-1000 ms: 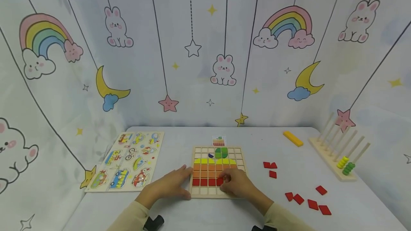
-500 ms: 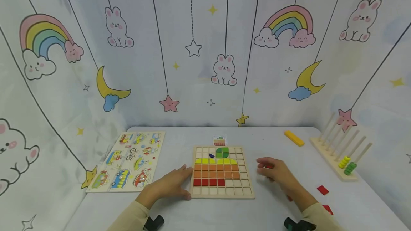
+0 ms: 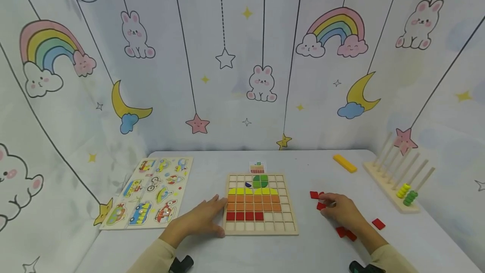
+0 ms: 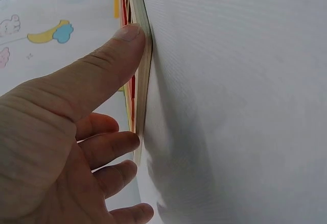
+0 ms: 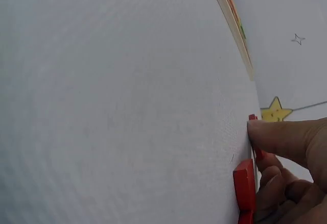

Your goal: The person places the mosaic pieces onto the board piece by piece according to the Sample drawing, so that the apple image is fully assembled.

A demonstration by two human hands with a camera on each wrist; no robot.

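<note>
A wooden grid board (image 3: 280, 226) lies flat on the table, with rows of yellow, orange and red tiles, plus green pieces and a small dark blue one near its top. My left hand (image 3: 198, 219) rests at the board's left edge, fingers loosely extended; in the left wrist view the thumb (image 4: 130, 35) touches the board's side. Right of the board, my right hand (image 3: 342, 210) pinches a red tile (image 3: 321, 206) between thumb and fingers, low over the table. Another red tile (image 3: 314, 195) lies just beyond it. The fingers partly hide the red pieces there.
More red tiles (image 3: 350, 235) lie near the right forearm, one (image 3: 378, 224) further right. A small pattern card (image 3: 258, 167) sits behind the board. A picture puzzle (image 3: 182, 193) lies at left. A yellow bar (image 3: 345, 163) and a peg stand with beads (image 3: 390, 188) stand at right.
My right hand has left the board's red row and moved right to the loose red tiles, lowering onto one. The left hand has stayed at the board's edge.
</note>
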